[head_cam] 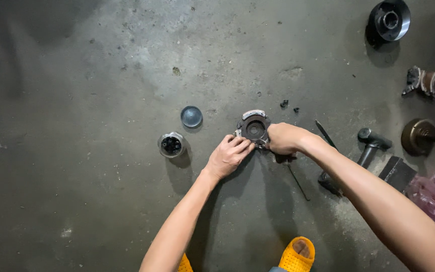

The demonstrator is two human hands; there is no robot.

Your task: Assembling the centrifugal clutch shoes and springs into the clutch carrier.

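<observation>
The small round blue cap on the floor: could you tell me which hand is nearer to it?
Left. The left hand lies just right of and below the blue cap; the right hand is farther right.

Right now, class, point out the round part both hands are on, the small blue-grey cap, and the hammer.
Round part (254,127), head view, its dark centre hub.
Blue-grey cap (191,116), head view, middle of its disc.
Hammer (371,143), head view, upper handle below the head.
</observation>
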